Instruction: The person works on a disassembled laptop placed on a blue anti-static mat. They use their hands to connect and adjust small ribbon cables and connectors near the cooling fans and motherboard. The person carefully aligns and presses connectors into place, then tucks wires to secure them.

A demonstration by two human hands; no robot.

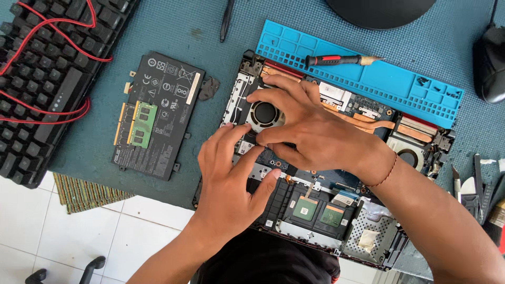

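Starting at the left edge: a black keyboard (47, 79) with red cables (52, 58) lying over its keys rests on the blue-green mat (173, 31).
Battery: a flat black battery (158, 115) lies on the mat between the keyboard and the open laptop, with a green memory stick (143, 124) on top of it.
Open laptop: the laptop (326, 210) lies with its back cover off, its long side running from upper left to lower right.
Left hand: the left hand (231, 184) comes from the bottom edge; its fingers are bent and close together, the tips pressed on the board just below the round fan. Whether something small is pinched there, I cannot tell.
Fan: the left fan (264, 112) sits in the upper left corner of the laptop, directly under and between both hands.
Right hand: the right hand (310, 131) comes from the lower right and lies across the board; its fingers are spread around the fan, the thumb meeting the left fingertips.
Key relation: the fan lies up and away from the left fingertips, and both hands are about equally near.
Blue tray: a blue tray (368, 79) behind the laptop carries a screwdriver (336, 60).
Right edge: a black mouse (492, 63) and some tools (473, 189).
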